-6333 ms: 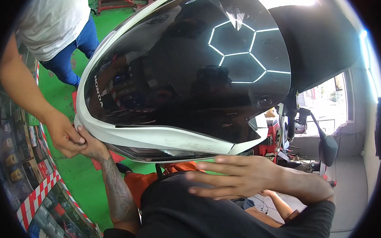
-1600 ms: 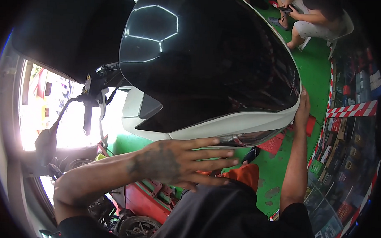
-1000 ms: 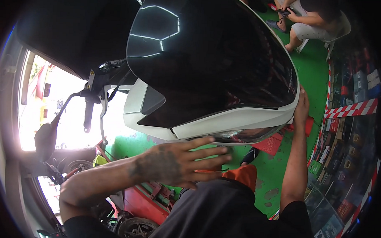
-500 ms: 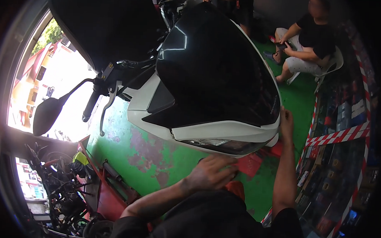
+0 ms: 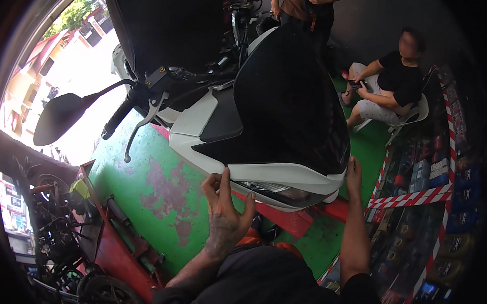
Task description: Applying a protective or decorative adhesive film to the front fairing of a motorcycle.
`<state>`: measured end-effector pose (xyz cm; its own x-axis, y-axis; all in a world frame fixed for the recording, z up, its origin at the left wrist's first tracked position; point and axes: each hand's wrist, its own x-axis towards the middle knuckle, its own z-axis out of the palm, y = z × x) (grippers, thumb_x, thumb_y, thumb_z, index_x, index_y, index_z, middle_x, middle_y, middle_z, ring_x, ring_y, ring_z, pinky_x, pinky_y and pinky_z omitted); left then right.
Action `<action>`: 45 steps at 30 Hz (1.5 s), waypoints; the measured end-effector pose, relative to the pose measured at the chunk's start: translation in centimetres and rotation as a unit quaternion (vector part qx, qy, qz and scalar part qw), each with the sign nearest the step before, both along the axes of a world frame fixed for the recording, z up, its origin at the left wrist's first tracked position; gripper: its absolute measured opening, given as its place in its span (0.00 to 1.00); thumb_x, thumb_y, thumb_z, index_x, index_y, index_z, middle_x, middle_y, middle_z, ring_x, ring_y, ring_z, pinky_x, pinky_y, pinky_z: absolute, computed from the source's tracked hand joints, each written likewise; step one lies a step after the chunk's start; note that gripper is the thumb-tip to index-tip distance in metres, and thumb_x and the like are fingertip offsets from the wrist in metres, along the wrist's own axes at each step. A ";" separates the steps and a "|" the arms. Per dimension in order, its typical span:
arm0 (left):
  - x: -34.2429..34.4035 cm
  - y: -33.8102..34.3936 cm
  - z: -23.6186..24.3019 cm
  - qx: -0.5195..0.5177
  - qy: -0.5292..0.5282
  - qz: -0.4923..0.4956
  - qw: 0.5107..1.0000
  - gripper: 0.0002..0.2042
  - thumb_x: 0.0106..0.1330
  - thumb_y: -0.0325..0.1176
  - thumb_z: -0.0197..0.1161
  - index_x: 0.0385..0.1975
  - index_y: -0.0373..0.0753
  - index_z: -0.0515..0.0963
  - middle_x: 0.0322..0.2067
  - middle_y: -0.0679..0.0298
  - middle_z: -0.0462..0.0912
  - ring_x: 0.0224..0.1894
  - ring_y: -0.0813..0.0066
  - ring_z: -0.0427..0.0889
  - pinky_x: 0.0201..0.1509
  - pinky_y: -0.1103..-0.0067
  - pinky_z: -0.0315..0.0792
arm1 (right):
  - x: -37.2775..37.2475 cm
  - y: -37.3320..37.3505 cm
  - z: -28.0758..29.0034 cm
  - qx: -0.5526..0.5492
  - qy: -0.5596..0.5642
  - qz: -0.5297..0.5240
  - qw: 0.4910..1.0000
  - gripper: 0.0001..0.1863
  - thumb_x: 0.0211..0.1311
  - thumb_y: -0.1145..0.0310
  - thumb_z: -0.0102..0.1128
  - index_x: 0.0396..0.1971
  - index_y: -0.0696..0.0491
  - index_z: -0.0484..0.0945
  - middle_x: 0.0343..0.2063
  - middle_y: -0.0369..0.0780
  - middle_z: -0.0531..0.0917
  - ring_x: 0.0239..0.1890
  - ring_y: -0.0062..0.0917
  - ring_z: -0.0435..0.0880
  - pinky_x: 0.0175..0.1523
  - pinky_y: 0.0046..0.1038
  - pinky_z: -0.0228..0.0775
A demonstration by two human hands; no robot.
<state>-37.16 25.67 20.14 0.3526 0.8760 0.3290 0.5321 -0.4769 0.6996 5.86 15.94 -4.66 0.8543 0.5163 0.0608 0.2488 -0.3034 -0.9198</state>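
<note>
In front of me stands a scooter with a white front fairing (image 5: 301,178), a large glossy black panel (image 5: 293,105) above and a clear headlight (image 5: 277,192) below. My left hand (image 5: 226,218) is open, thumb spread away and fingers raised. Its index fingertip touches the fairing at a seam near the black panel's lower edge. At the scooter's nose, my right hand (image 5: 354,177) is closed around the fairing's edge; some of its fingers are hidden. A brake lever (image 5: 139,129), grip and mirror (image 5: 59,119) extend to the left.
A person (image 5: 399,77) sits on a white chair at the far right, holding a dark device. Another person (image 5: 307,12) stands behind the scooter. A glass display case (image 5: 407,211) with red-and-white tape lines the right. A red ramp (image 5: 117,244) and a stripped motorcycle (image 5: 53,236) are lower left.
My left hand has moved left and up from below the headlight, its fingers spreading to touch the seam. My right hand stays at the nose. The view has shifted.
</note>
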 end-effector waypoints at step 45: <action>13.7 4.0 -2.2 0.114 0.059 0.666 0.735 0.17 0.75 0.43 0.55 0.37 0.31 0.76 0.37 0.47 0.82 0.44 0.45 0.82 0.50 0.57 0.73 | 7.6 36.5 19.5 0.273 -0.283 0.367 0.843 0.14 0.75 0.64 0.51 0.44 0.59 0.78 0.41 0.52 0.79 0.48 0.47 0.76 0.55 0.45 0.69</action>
